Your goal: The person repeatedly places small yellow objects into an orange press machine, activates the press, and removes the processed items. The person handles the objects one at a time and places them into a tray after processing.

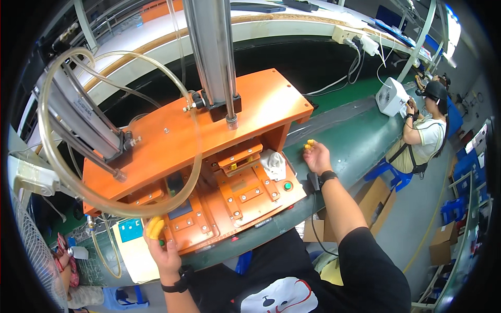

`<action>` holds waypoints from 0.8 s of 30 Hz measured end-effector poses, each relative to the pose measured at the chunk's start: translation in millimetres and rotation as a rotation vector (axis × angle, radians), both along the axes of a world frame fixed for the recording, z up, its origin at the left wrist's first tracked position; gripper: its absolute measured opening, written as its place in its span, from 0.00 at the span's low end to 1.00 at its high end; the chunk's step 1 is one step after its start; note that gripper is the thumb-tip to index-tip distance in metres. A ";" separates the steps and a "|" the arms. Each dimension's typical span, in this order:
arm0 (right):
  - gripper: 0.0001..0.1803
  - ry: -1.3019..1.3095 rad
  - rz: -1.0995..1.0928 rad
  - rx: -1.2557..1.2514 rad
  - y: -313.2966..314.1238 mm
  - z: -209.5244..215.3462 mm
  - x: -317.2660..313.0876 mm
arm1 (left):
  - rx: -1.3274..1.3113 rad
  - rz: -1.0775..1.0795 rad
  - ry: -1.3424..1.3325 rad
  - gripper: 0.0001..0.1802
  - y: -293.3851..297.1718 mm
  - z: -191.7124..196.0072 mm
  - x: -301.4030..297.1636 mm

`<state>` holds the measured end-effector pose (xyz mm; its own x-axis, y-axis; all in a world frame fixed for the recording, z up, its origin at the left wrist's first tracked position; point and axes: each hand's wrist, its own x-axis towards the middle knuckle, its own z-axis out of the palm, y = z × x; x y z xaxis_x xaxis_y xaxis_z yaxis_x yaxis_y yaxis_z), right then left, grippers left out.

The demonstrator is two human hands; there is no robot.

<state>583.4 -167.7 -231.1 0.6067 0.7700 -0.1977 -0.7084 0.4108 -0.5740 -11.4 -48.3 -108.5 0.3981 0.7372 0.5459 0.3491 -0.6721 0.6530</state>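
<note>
An orange press [250, 109] with two upright metal cylinders stands on the bench before me. My left hand [163, 253] is at the front left corner of its base, beside a green button [162, 242] partly hidden by the hand. Its fingers wear yellow finger cots [155, 228] and the thumb stands apart; I see nothing held. To the right of the press, my right hand [317, 158] hovers over the bench with loosely bent fingers, yellow cots on the tips and nothing visible in it. A dark flat piece [180, 209] lies in the left fixture; the right fixture [245, 190] shows bare orange blocks.
A white cloth [274, 165] and a second green button [287, 185] are at the base's right side. A clear hose [47, 135] loops across the left. Beyond the green bench [344, 130], a person [430, 120] sits by a white fan [391, 97]. Cardboard boxes [373, 206] stand below.
</note>
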 end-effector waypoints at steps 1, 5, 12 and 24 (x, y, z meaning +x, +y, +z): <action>0.12 0.057 0.051 0.080 -3.3 -2.5 5.4 | -0.007 -0.001 -0.013 0.37 0.6 -1.7 -1.8; 0.11 0.158 0.129 0.243 -5.5 -0.3 3.7 | -0.066 -0.005 -0.060 0.36 -2.5 -0.2 -1.2; 0.11 0.163 0.179 0.222 -5.5 7.0 3.1 | -0.141 0.018 -0.105 0.36 -6.8 -3.5 -0.4; 0.07 0.086 0.245 0.179 -1.5 -1.1 10.3 | -0.171 0.022 -0.108 0.32 -5.7 -4.7 -0.3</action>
<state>593.7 -169.1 -232.2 0.3860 0.9182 -0.0888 -0.8417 0.3111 -0.4414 -11.7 -54.0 -113.2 0.3273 0.8305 0.4507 0.2844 -0.5415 0.7912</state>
